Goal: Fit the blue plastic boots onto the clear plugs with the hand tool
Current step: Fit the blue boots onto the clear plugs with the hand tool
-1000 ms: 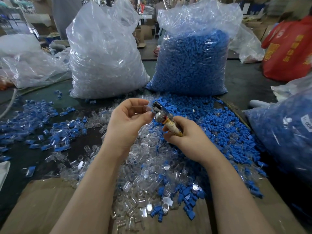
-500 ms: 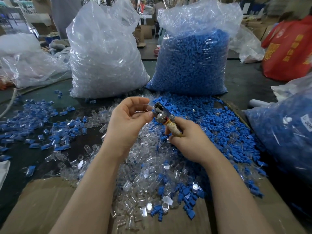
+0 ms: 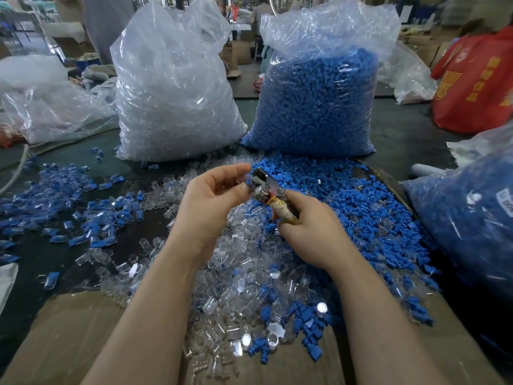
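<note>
My right hand (image 3: 311, 229) grips the tape-wrapped handle of a small metal hand tool (image 3: 265, 187), whose head points up and left. My left hand (image 3: 211, 201) is raised beside the tool head, thumb and fingertips pinching a small part (image 3: 248, 182) against it; the part is too hidden to tell its colour. Below the hands lies a heap of loose clear plugs (image 3: 238, 273). A heap of loose blue boots (image 3: 347, 201) spreads to the right.
Two big plastic sacks stand behind: clear plugs (image 3: 172, 101) on the left, blue boots (image 3: 316, 104) on the right. Assembled blue-and-clear pieces (image 3: 63, 201) are scattered at the left. Another sack of blue parts (image 3: 472, 218) sits at the right edge. Cardboard (image 3: 83, 343) covers the near table.
Both hands and the tool stay nearly in place; my left fingertips have closed in a little on the tool head.
</note>
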The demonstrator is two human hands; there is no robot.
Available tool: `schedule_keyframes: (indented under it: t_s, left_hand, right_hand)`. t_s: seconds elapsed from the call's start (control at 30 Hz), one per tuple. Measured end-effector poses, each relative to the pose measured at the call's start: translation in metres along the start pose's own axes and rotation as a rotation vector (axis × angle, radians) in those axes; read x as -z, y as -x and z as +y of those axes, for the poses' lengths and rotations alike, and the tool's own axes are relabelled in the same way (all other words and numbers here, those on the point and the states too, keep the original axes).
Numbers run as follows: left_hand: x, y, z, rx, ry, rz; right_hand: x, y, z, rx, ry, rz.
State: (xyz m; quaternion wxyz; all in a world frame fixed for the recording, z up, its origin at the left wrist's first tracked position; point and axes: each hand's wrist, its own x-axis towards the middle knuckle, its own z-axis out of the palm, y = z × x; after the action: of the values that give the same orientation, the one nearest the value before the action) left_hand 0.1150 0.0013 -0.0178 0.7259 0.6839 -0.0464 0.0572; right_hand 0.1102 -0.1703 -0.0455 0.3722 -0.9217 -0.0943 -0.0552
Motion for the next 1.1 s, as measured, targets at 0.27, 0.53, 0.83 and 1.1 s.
schedule_keyframes:
  t_s: [0.27, 0.53, 0.83, 1.1]
  left_hand:
    - [0.053, -0.010, -0.008, 0.389, 0.651, 0.374]
    - [0.109, -0.014, -0.018, 0.344, 1.190, 0.721]
    - [0.092, -0.012, -0.009, 0.343, 0.778, 0.537]
    - [0.049, -0.007, -0.015, 0.208, -0.350, 0.209]
  right_hand:
    - [0.001, -0.001, 0.007, -0.024, 0.114, 0.158]
    - [-0.001, -0.002, 0.013, -0.163, 0.405, 0.242]
    - [0.000, -0.007, 0.016, -0.207, 0.391, 0.191]
    - [-0.010, -0.009, 0.013, -0.186, 0.516, 0.116]
